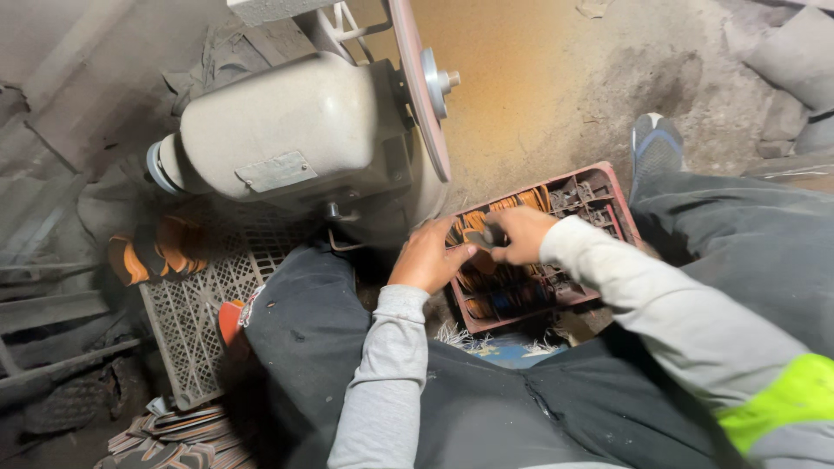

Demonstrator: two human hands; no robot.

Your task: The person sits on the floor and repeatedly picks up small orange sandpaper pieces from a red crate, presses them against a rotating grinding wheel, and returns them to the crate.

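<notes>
My left hand (427, 258) and my right hand (519, 233) meet over a red plastic crate (622, 211) on the floor between my legs. Together they hold a small dark flat piece (483, 239), fingers pinched on it from both sides. The crate holds several rows of orange and dark flat pieces (502, 293) standing on edge. Just above the hands stands a grey bench grinder (295, 135) with a thin reddish wheel (419, 82) facing right.
A grey perforated crate (195, 321) lies at the left with orange pieces (156, 247) on it. More flat pieces (169, 432) are stacked at bottom left. My shoe (655, 148) rests on the dusty floor at right. Metal bars lie at far left.
</notes>
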